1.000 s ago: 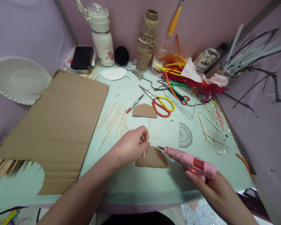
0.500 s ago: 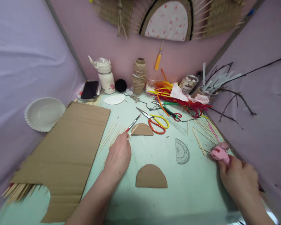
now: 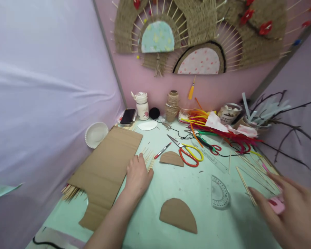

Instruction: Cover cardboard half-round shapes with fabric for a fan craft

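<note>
My left hand (image 3: 138,174) rests palm down on a loose group of thin bamboo sticks (image 3: 147,157), its thumb apart from the fingers and some sticks between them. At the right, my right hand (image 3: 295,207) is partly blurred, with thumb and fingers spread. Beneath it a pink glue gun (image 3: 277,204) shows in part, the rest hidden by the hand. More sticks (image 3: 245,183) lie just beyond the right thumb. One cardboard half-disc (image 3: 178,215) lies near the front, and another half-disc (image 3: 171,158) is right of my left hand, by a red-and-silver pen (image 3: 162,150).
A large cardboard sheet (image 3: 106,173) covers the left side, near a white bowl (image 3: 96,135). Scissors (image 3: 188,152), a protractor (image 3: 220,193) and a ruler (image 3: 209,155) lie mid-table. A bottle (image 3: 142,107), twine spool (image 3: 172,107) and branches (image 3: 295,128) stand behind.
The view has swung up and left. My right hand has loosened from the glue gun, its fingers now spread. My left hand has come off a pinched stick and lies over the loose sticks.
</note>
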The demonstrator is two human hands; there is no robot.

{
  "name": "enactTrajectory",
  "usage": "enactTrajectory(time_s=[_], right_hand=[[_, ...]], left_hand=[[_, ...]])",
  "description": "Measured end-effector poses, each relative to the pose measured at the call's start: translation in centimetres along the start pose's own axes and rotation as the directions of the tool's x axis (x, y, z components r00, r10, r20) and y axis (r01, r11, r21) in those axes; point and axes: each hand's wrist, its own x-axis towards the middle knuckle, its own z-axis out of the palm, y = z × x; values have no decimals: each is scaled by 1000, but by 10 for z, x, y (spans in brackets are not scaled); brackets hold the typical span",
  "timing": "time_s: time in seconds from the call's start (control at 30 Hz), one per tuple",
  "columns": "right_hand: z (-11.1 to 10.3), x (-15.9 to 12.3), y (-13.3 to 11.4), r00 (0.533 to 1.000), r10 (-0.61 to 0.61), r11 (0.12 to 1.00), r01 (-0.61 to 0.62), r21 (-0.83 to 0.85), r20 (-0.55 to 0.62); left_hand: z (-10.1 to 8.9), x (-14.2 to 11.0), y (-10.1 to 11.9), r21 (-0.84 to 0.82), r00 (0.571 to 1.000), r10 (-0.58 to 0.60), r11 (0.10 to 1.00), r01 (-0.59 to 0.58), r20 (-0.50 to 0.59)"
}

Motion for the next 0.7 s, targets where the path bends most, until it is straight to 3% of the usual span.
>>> enactTrajectory(time_s=[0.13,0.3,0.5,0.7], right_hand=[[11,17,-53,965,-262,937,257,236,-12],[33,11,-77,911,-400,842,321,432,102],[44,-1,-72,916,-379,822,268,502,131],[47,-2,-72,923,-343,821,205,532,173]], left_hand=[[-8,12,1,81,996,-56,995,51,68],[-2,34,-1,107,992,-110,989,102,64],[3,51,2,71,982,-175,983,170,65],[-17,96,14,-140,997,-66,988,70,35]])
